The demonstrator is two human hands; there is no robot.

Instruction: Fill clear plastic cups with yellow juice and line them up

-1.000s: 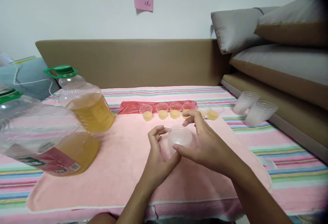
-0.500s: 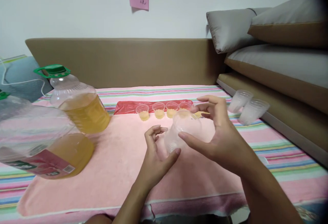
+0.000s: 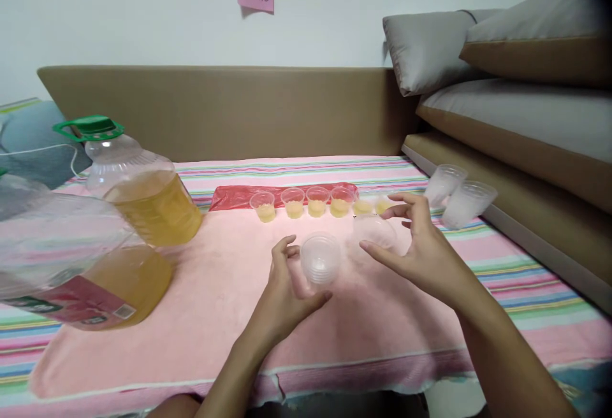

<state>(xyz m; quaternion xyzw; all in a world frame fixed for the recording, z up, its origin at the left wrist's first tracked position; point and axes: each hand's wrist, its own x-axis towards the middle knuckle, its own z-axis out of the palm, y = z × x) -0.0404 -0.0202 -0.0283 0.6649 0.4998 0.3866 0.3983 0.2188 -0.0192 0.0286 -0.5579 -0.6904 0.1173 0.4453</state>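
Observation:
My left hand [image 3: 282, 294] curls around a small stack of clear plastic cups [image 3: 320, 257], tilted with the mouths away from the fingers' base. A faint, blurred clear plastic cup [image 3: 375, 233] sits between the thumb and fingers of my right hand [image 3: 415, 239], a little to the right of the stack. Beyond both hands runs a row of clear cups with yellowish contents, among them a filled cup [image 3: 317, 204]; the right end of the row is partly covered by my right hand and the cup it holds.
Two large clear jugs of yellow liquid, a rear jug [image 3: 155, 208] and a front jug [image 3: 129, 284], stand at the left. Stacks of plastic cups [image 3: 463, 204] lean at the right beside cushions [image 3: 526, 106]. A red plastic bag [image 3: 229, 197] lies behind the row, on the pink towel [image 3: 191, 341].
My right hand has moved right with a cup, which is now apart from the stack in my left hand. The view has shifted slightly.

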